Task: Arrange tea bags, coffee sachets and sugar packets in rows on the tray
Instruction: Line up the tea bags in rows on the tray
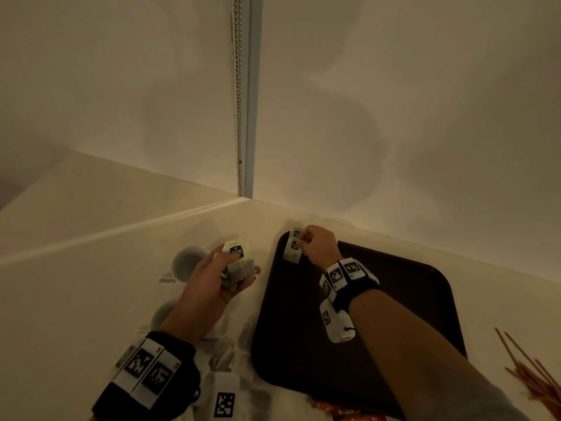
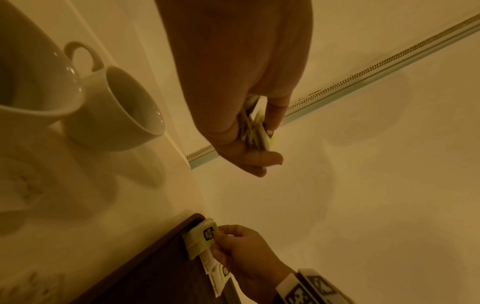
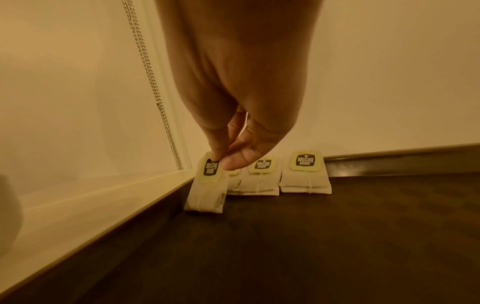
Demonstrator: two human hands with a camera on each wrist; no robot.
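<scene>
A dark brown tray (image 1: pixel 379 305) lies on the pale counter by the wall. At its far left corner my right hand (image 1: pixel 315 247) pinches the yellow tag of a tea bag (image 3: pixel 207 191) whose lower edge rests on the tray (image 3: pixel 311 236). Behind it a row of tea bags (image 3: pixel 303 176) lies along the tray's far rim. My left hand (image 1: pixel 224 278) hovers left of the tray and grips a small stack of tea bags (image 1: pixel 238 262); the left wrist view shows that stack (image 2: pixel 253 131) edge-on between thumb and fingers.
Two white cups (image 1: pixel 188 262) stand on the counter left of the tray. Loose packets (image 1: pixel 230 354) lie near the front edge under my left wrist, orange sachets (image 1: pixel 349 413) at the tray's near rim, and thin stir sticks (image 1: pixel 528 372) at the right. A bead chain (image 1: pixel 239 95) hangs in the wall corner.
</scene>
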